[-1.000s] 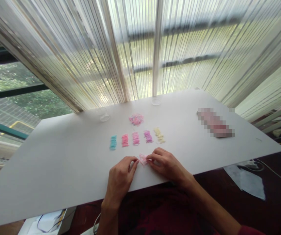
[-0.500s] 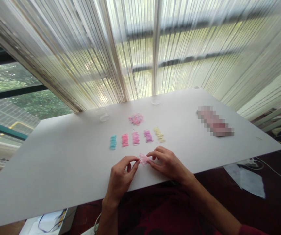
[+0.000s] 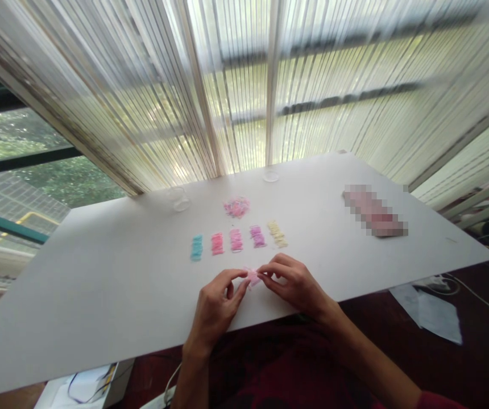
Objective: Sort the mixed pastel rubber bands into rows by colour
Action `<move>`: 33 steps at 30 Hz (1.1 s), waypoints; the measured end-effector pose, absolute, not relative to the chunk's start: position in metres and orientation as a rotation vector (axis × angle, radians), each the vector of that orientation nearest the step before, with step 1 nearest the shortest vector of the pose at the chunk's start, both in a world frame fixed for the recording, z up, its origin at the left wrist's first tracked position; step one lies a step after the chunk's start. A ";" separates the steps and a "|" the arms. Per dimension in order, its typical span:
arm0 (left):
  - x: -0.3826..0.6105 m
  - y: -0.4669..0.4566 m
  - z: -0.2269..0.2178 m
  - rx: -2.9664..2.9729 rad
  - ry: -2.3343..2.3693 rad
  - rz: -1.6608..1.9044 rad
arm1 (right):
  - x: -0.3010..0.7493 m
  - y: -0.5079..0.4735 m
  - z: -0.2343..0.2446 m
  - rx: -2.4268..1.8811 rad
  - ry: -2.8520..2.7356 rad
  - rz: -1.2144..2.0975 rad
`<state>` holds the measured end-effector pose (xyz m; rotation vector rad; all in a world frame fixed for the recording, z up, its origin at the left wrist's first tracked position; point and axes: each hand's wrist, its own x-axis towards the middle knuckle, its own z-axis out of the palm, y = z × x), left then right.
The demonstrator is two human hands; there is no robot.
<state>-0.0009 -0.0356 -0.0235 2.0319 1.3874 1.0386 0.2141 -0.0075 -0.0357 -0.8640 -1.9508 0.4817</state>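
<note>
My left hand [image 3: 218, 304] and my right hand [image 3: 292, 282] meet near the front edge of a white table [image 3: 99, 272]. Both pinch a small pale pink piece [image 3: 252, 276] between fingertips; it is too small to name. Beyond them lies a row of small coloured bundles: teal [image 3: 197, 247], pink [image 3: 218, 243], another pink [image 3: 236, 240], purple [image 3: 257, 237] and pale yellow [image 3: 277, 234]. Farther back sits a loose heap of mixed pink bits [image 3: 236, 207].
Two clear round dishes stand near the table's back edge, one at the left [image 3: 179, 199] and one in the middle [image 3: 270, 175]. A blurred pink object [image 3: 374, 211] lies at the right. Striped curtains hang behind. Papers [image 3: 430, 315] lie on the dark floor at right.
Both hands have shifted slightly and lifted the pink piece a little; my left fingers curl more tightly against it. The bundles and heap stay where they were.
</note>
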 end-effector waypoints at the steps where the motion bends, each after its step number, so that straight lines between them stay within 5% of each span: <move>1: -0.001 -0.035 -0.024 2.040 1.384 1.041 | 0.214 -0.008 -0.036 -0.862 -1.948 0.484; 33: 0.009 -0.010 -0.003 2.378 1.487 0.874 | 0.215 -0.008 -0.029 -1.019 -1.727 0.388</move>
